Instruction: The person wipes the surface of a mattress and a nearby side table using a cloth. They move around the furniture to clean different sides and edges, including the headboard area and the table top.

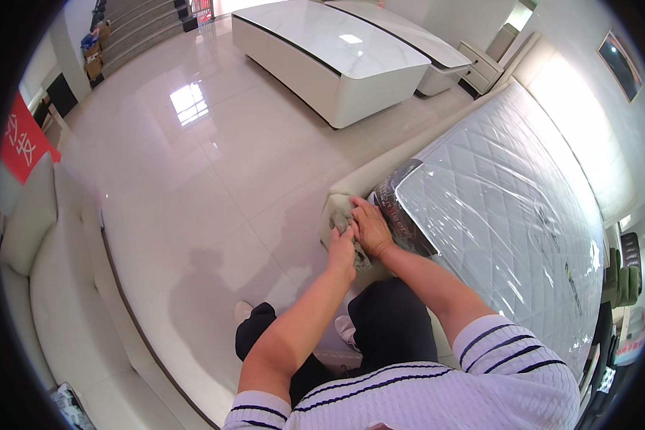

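Note:
A crumpled grey-brown cloth (340, 217) lies against the corner of a cream upholstered bed frame (335, 202). My left hand (343, 244) grips this cloth, and a loose end hangs out below the fingers. Right beside it, my right hand (372, 228) bends over the cloth, its fingers reaching to the top edge of the frame; my own knuckles partly hide its grip. A quilted mattress (494, 177) wrapped in clear plastic fills the frame, with a dark printed band (403, 215) at the corner next to my right hand.
Glossy tiles (215, 183) cover the floor. A white marble-look table (328, 48) stands ahead, with a drawer cabinet (481, 67) behind it. On the left is a cream sofa (70, 301) below a red banner (24, 140). Stairs (140, 32) rise at the far left.

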